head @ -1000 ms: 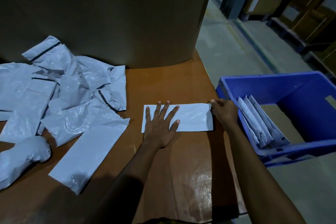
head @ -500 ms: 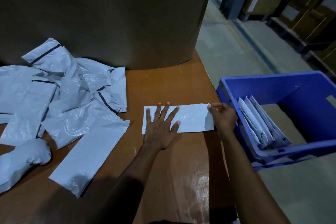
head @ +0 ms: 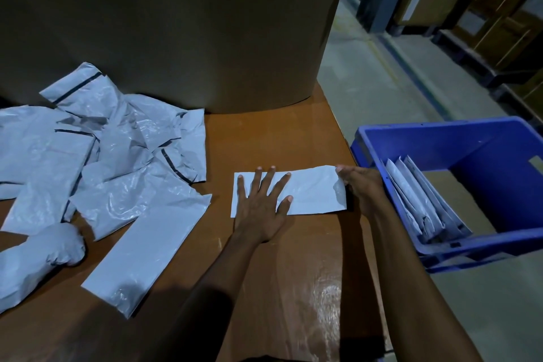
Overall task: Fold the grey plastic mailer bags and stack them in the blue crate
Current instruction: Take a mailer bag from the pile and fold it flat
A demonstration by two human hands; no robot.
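Note:
A grey mailer bag (head: 311, 189), folded into a long strip, lies on the brown table (head: 293, 273) near its right edge. My left hand (head: 261, 206) presses flat on the strip's left half with fingers spread. My right hand (head: 360, 185) pinches the strip's right end, which is lifted and curling off the table. The blue crate (head: 482, 147) stands just right of the table, with several folded grey bags (head: 417, 203) leaning upright against its left wall.
A heap of loose, crumpled grey mailer bags (head: 97, 161) covers the table's left side, with one flat bag (head: 147, 256) nearest me. A large brown cardboard roll (head: 176, 23) stands at the back of the table. Concrete floor and shelving lie to the right.
My right hand has lifted the strip's right end slightly and begun curling it leftward. My left hand has stayed pressed on the left half.

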